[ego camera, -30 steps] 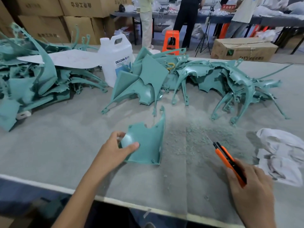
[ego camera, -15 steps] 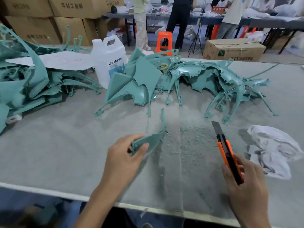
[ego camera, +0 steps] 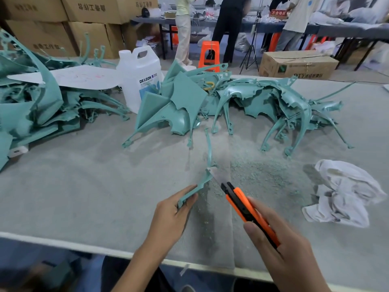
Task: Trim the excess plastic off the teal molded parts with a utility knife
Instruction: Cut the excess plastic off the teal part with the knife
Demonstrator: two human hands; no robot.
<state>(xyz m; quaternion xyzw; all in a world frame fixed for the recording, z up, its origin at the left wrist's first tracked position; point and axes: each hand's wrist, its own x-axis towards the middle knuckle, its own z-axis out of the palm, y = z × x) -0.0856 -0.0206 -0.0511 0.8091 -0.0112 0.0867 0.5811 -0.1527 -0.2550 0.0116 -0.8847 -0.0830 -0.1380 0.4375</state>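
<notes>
A worker trims a teal part at the table.
The left hand pinches its lower end, edge up, so the knife clasped in the right hand reaches the excess.

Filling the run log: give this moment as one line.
left hand holds teal part | right hand grips utility knife | knife tip at part edge

I'm looking at a factory finishing floor: stacked cardboard cartons, heaps of teal molded parts on a felt-covered counter dusted with plastic shavings, a white jug, and people standing at long tables behind.
</notes>
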